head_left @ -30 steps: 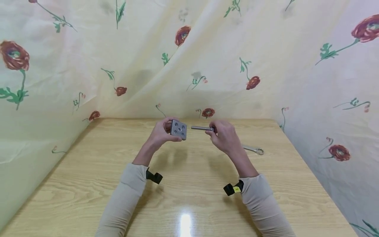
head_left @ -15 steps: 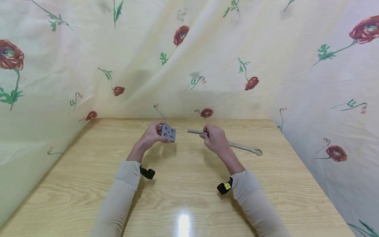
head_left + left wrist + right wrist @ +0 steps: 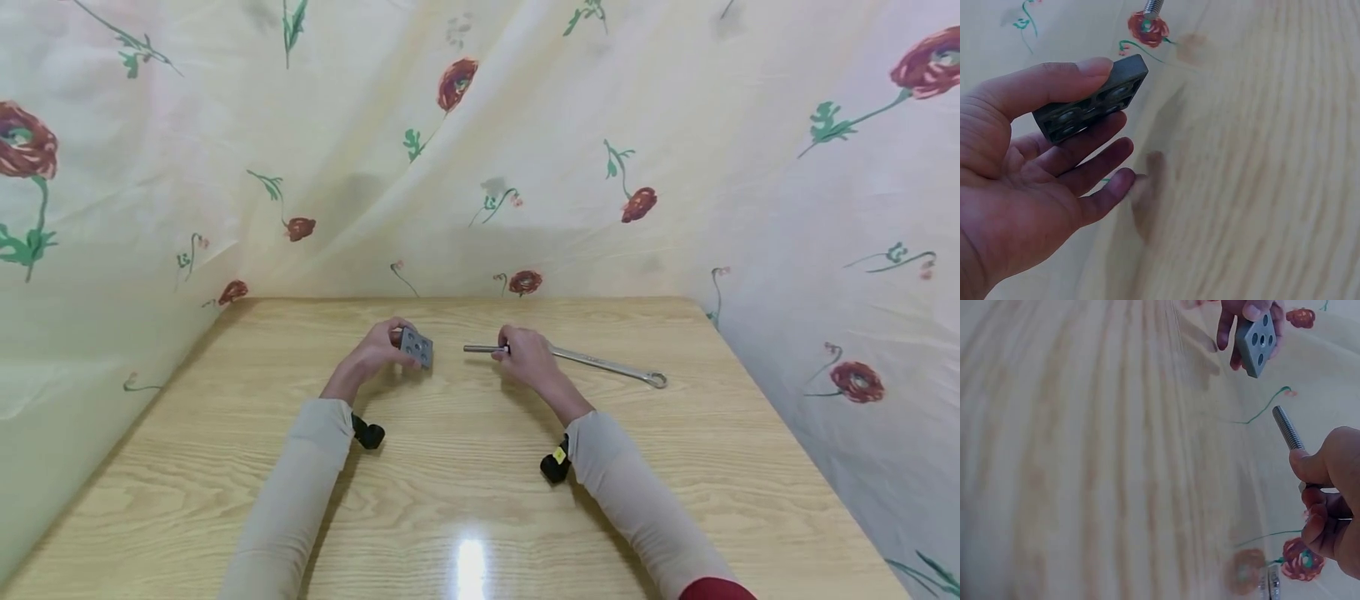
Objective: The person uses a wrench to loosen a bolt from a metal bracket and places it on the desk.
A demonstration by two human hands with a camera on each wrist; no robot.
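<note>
My left hand (image 3: pixel 378 346) pinches a grey square metal block (image 3: pixel 416 347) by its edges, thumb on one side and fingers on the other. Several round holes show on the block's face, which is turned toward the right. In the right wrist view the same block (image 3: pixel 1257 347) has one hole at its centre and others around it. My right hand (image 3: pixel 527 357) grips a bolt (image 3: pixel 482 348) near its head, and the threaded shank (image 3: pixel 1287 427) points left at the block. A gap separates the bolt's tip from the block. Fingers partly hide the bolt's head.
A combination wrench (image 3: pixel 603 363) lies on the wooden table (image 3: pixel 450 467) just beyond and right of the right hand, its ring end to the right. Flower-patterned cloth (image 3: pixel 360 150) hangs behind the table and along both sides.
Both hands have moved lower and to the left, carrying the block and the bolt. The gap between bolt and block remains. More of the wrench shows now.
</note>
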